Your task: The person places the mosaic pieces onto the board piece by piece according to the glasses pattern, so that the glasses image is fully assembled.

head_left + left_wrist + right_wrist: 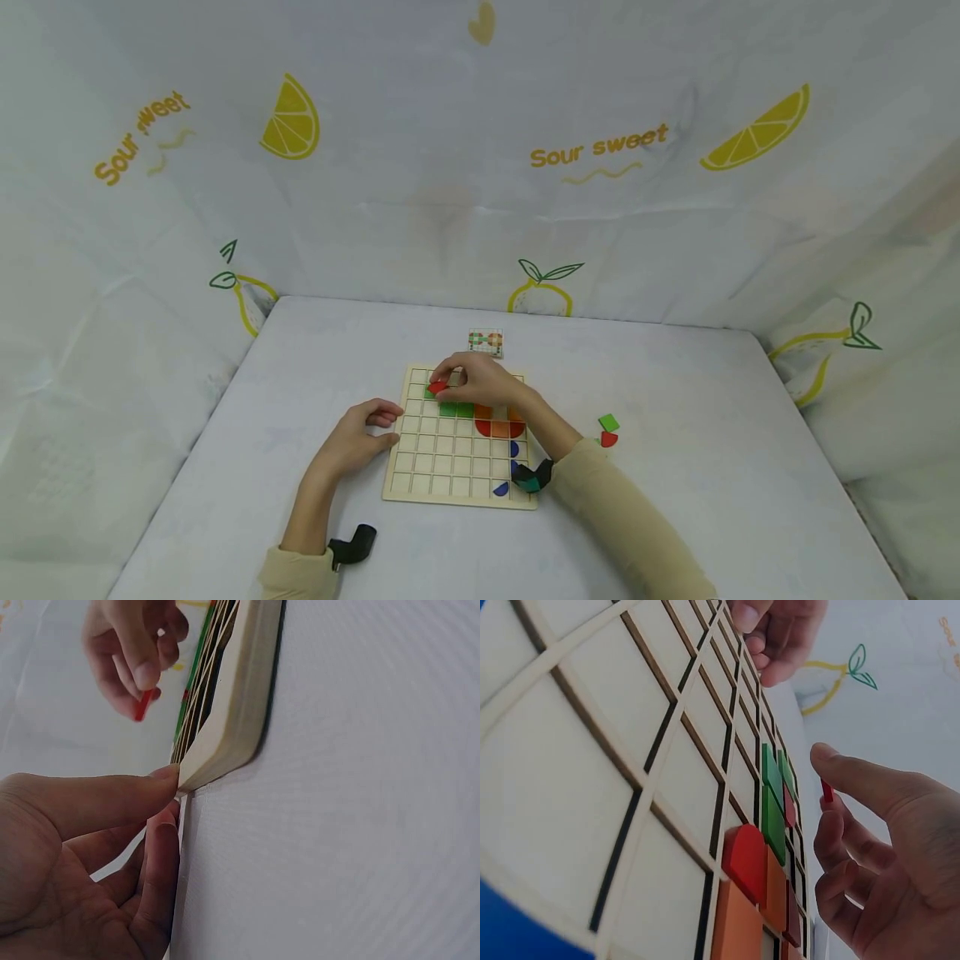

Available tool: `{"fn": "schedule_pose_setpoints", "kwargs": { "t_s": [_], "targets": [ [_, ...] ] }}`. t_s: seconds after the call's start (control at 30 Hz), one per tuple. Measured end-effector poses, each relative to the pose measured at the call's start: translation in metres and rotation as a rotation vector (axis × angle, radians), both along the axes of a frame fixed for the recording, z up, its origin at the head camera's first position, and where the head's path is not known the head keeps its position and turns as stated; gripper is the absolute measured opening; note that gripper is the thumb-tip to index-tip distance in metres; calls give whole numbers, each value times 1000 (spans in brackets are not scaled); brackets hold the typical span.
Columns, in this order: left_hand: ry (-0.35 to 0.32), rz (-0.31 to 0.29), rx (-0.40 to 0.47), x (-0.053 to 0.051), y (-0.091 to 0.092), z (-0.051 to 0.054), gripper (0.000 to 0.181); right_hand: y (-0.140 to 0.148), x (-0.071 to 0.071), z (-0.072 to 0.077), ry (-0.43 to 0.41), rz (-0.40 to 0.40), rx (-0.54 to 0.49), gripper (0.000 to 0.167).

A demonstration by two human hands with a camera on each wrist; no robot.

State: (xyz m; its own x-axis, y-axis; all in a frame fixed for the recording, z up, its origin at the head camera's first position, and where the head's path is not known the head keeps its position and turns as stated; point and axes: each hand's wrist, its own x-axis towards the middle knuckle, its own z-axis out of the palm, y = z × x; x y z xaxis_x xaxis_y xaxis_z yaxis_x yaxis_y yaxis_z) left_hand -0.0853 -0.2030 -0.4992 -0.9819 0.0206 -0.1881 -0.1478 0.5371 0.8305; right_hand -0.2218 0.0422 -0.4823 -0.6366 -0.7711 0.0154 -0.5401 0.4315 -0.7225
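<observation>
My right hand [483,379] pinches a small red piece [437,387] between thumb and fingers, above the upper left of a wooden grid board [459,503]. In the right wrist view the red piece [826,790] shows edge-on, apart from the board. Beside the board's left edge is my left hand [356,437]; its thumb [135,796] touches that edge, the other fingers loosely bent. Green squares [456,410] lie in upper cells, with red and orange pieces [500,429] to their right. My right forearm hides part of the board.
A small pattern card [486,342] lies behind the board. Blue half-round pieces [501,489] rest in cells at the lower right. Right of the board, a loose green square [609,422] and a red rounded piece [609,438] lie on the white table [720,483].
</observation>
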Motion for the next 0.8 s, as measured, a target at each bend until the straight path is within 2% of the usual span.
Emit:
{"fn": "schedule_pose_setpoints", "kwargs": {
  "t_s": [0.17, 0.33, 0.8],
  "targets": [
    [0, -3, 3, 0, 0, 1, 34, -17, 0, -2, 34, 0, 19, 24],
    [1, -9, 9, 0, 0, 1, 34, -30, 0, -6, 73, -24, 90, 24],
    [-5, -3, 8, 1, -1, 2, 34, -39, 5, -1, 22, -20, 105, 26]
  ]
}}
